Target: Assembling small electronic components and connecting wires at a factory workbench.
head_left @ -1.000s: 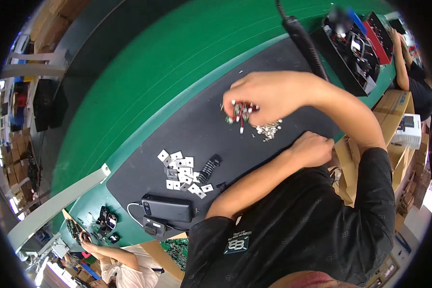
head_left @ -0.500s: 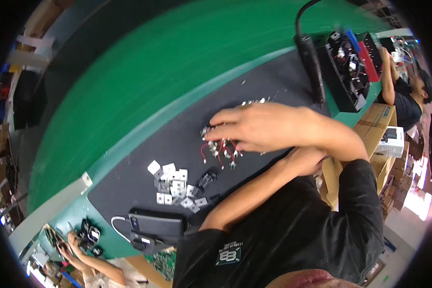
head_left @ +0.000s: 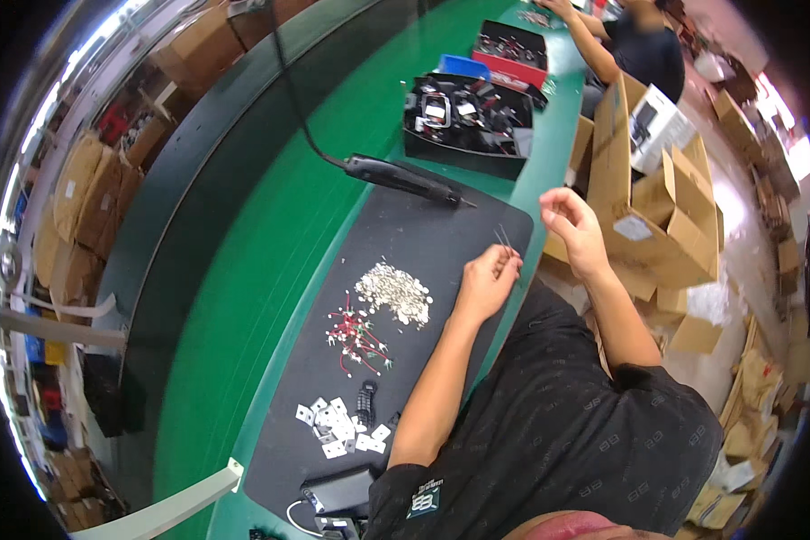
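Observation:
My left hand [head_left: 490, 281] is closed above the near right edge of the black mat [head_left: 324, 270]. Two thin pointed prongs, like tweezers [head_left: 504, 239], stick out past its fingers; their grip end is hidden. My right hand [head_left: 574, 236] is raised beyond the table edge, fingers loosely bent and apart from the thumb, with nothing visible in it. Left of my left hand lie a pile of small whitish parts [head_left: 394, 292] and a cluster of red-wired parts [head_left: 355, 337]. White square pieces [head_left: 337, 425] lie nearer, beside a black ribbed part [head_left: 366, 403].
A corded black electric screwdriver [head_left: 400, 178] hangs over the mat's far end. Beyond stand a black box of parts [head_left: 468, 117], a blue bin [head_left: 463, 67] and a red box [head_left: 511, 49]. Cardboard boxes [head_left: 630, 180] stand at right. A co-worker [head_left: 643, 49] sits at the far right.
My right hand has left the red-wired parts and drawn back past the table edge. My left hand now shows over the mat's edge with thin prongs. The view has turned.

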Action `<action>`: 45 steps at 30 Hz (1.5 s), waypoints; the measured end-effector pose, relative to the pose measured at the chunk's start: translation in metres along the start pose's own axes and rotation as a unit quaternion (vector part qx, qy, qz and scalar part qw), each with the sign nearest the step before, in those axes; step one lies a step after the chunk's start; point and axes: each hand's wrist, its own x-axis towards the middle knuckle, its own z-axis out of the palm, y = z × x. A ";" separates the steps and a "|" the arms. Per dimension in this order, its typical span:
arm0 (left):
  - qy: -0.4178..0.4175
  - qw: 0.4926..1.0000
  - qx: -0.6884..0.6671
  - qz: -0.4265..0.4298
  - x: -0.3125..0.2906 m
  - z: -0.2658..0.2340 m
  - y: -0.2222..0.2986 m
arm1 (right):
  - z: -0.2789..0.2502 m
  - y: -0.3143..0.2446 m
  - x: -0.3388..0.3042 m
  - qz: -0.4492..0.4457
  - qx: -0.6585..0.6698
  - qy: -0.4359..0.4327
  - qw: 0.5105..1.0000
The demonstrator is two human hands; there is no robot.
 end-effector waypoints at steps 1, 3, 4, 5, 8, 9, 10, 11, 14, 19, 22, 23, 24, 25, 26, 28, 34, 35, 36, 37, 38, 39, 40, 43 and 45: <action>0.015 0.999 -0.039 -0.006 -0.001 0.003 -0.005 | -0.001 0.012 -0.002 -0.021 -0.043 0.026 0.999; 0.015 0.999 -0.030 -0.021 -0.012 0.011 -0.005 | 0.002 0.026 -0.013 -0.008 -0.109 -0.017 0.994; 0.008 0.999 -0.023 -0.023 -0.013 0.016 -0.002 | -0.001 0.039 -0.016 0.002 -0.112 -0.072 0.991; 0.026 0.999 -0.020 -0.001 -0.021 0.022 -0.003 | 0.003 0.046 -0.022 -0.010 -0.110 -0.126 0.986; 0.069 0.997 -0.019 0.007 -0.046 0.022 -0.006 | 0.018 0.054 -0.033 0.103 -0.059 -0.217 0.969; 0.095 0.995 -0.027 -0.002 -0.053 0.018 -0.010 | 0.028 0.052 -0.038 0.085 -0.031 -0.230 0.969; 0.110 0.993 -0.038 -0.010 -0.059 0.010 -0.020 | 0.038 0.049 -0.043 0.066 -0.002 -0.242 0.968; 0.134 0.989 -0.061 -0.018 -0.065 0.004 -0.016 | 0.048 0.043 -0.047 0.074 0.012 -0.272 0.959; 0.184 0.981 0.054 0.015 -0.070 -0.011 -0.012 | 0.070 0.053 -0.046 -0.055 -0.065 -0.247 0.965; 0.161 0.971 0.175 0.006 -0.065 -0.002 0.004 | 0.072 0.054 -0.027 0.077 0.021 -0.229 0.970; 0.120 0.974 0.189 0.021 -0.060 -0.003 0.008 | 0.073 0.061 -0.001 0.144 0.033 -0.230 0.962; 0.117 0.977 0.170 0.053 -0.058 0.000 0.003 | 0.071 0.063 0.011 0.154 -0.005 -0.231 0.961; 0.097 0.976 0.181 0.076 -0.058 0.000 0.003 | 0.073 0.063 0.025 0.147 -0.032 -0.229 0.962; 0.078 0.973 0.191 0.099 -0.059 -0.002 0.002 | 0.080 0.067 0.034 0.139 -0.060 -0.228 0.962; 0.064 0.970 0.202 0.117 -0.060 -0.003 0.003 | 0.086 0.074 0.040 0.148 -0.056 -0.234 0.959; 0.053 0.966 0.218 0.125 -0.064 -0.006 0.011 | 0.107 0.092 0.054 0.036 -0.044 -0.251 0.966; 0.277 0.886 0.369 0.054 -0.146 -0.041 0.045 | 0.164 0.065 0.076 -0.109 -0.179 -0.484 0.850; 0.337 0.842 0.421 0.025 -0.172 -0.045 0.045 | 0.176 0.073 0.073 -0.110 -0.157 -0.505 0.842; 0.376 0.799 0.468 -0.044 -0.190 -0.046 0.052 | 0.183 0.073 0.073 -0.160 -0.189 -0.526 0.814; 0.411 0.745 0.512 -0.114 -0.205 -0.044 0.061 | 0.193 0.070 0.072 -0.216 -0.213 -0.543 0.783; 0.436 0.724 0.507 -0.171 -0.220 -0.043 0.065 | 0.203 0.073 0.069 -0.241 -0.216 -0.559 0.763; 0.459 0.702 0.497 -0.226 -0.228 -0.038 0.070 | 0.210 0.072 0.064 -0.266 -0.219 -0.572 0.744; 0.468 0.678 0.503 -0.260 -0.229 -0.035 0.074 | 0.217 0.066 0.061 -0.274 -0.257 -0.598 0.708; 0.494 0.643 0.474 -0.341 -0.221 -0.018 0.070 | 0.232 0.072 0.055 -0.314 -0.243 -0.596 0.698; 0.497 0.608 0.531 -0.319 -0.215 -0.013 0.056 | 0.239 0.068 0.057 -0.294 -0.271 -0.637 0.659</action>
